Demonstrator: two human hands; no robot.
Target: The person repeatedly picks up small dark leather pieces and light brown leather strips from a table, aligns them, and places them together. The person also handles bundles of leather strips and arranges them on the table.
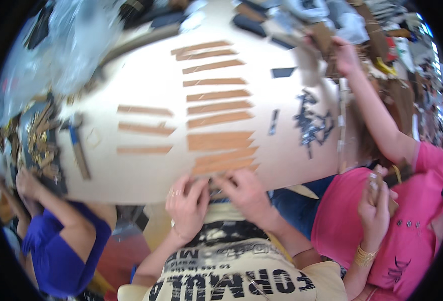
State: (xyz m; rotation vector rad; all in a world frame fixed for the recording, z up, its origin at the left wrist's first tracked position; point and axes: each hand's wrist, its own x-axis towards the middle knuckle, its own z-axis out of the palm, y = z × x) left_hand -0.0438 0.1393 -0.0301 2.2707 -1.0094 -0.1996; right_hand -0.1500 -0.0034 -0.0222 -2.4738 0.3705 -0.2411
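Strips (pixel 219 141): a long line lay on the table (pixel 151 175), three more to the left; much seemed done
Left hand (pixel 186 201): bent at the near edge, grip too blurred to tell
Right hand (pixel 247 195): bent just beside it, grip unclear too
Black bits (pixel 311 123): lay in a messy pile, maybe not sorted yet
Strips left: could not tell
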